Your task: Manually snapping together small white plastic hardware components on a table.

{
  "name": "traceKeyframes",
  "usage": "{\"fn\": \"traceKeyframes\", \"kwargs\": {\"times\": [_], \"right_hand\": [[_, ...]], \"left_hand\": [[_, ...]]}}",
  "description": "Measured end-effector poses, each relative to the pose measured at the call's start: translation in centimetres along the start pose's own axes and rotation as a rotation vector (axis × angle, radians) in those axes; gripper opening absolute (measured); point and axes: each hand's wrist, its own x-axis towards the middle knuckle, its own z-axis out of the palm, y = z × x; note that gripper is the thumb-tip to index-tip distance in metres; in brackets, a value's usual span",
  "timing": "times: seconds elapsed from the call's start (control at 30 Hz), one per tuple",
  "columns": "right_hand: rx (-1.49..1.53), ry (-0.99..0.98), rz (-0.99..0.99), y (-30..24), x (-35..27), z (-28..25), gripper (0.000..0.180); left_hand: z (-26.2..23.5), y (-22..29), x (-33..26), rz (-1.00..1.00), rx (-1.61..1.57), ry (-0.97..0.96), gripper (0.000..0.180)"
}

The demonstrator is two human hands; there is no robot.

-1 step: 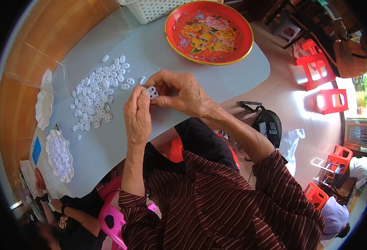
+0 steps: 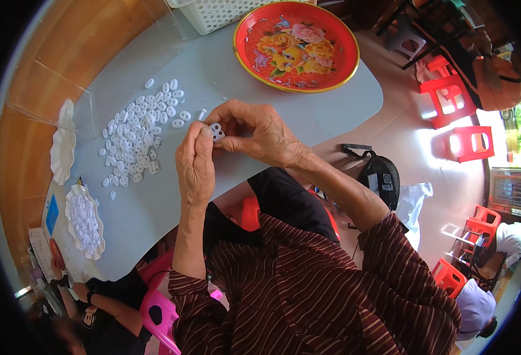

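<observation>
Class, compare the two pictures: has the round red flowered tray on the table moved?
No. The red tray lies at the same spot on the grey table, beside the white basket, in both pictures.

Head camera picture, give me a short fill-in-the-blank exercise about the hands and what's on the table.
1. Both hands, the left hand and the right hand, pinch one small ____ plastic piece.
2. The loose pile of pieces lies on the ____ table.
3. The round tray with flowers has a ____ ground.

Missing words: white; grey; red
</observation>
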Motion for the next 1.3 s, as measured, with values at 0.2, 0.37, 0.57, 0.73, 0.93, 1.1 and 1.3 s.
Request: {"fn": "traceKeyframes", "kwargs": {"times": [0.2, 0.37, 0.57, 0.73, 0.93, 1.1, 1.3], "right_hand": [[-0.025, 0.019, -0.02, -0.5, -0.1, 0.2, 0.029], [-0.137, 0.071, -0.148, 0.1, -0.3, 0.6, 0.031], [-0.126, 0.059, -0.131, -0.2, -0.1, 0.5, 0.03], [-0.142, 0.038, -0.095, -0.4, -0.3, 0.3, 0.027], [-0.113, 0.014, -0.089, -0.3, -0.4, 0.4, 0.024], [-0.087, 0.015, -0.101, -0.1, -0.4, 0.2, 0.022], [-0.137, -0.014, -0.085, -0.9, -0.2, -0.2, 0.018]], "left_hand": [[-0.1, -0.2, 0.0, 0.024, -0.008, -0.005, 0.028], [-0.2, -0.1, 0.1, -0.008, -0.021, -0.039, 0.027], [-0.2, 0.3, 0.0, -0.008, -0.002, -0.025, 0.028], [0.1, 0.3, -0.2, -0.018, 0.001, -0.031, 0.028], [0.0, 0.3, -0.4, -0.01, 0.029, -0.025, 0.025], [0.1, 0.1, -0.1, -0.011, 0.027, -0.057, 0.03], [-0.4, 0.4, 0.3, -0.046, -0.059, -0.127, 0.032]]}}
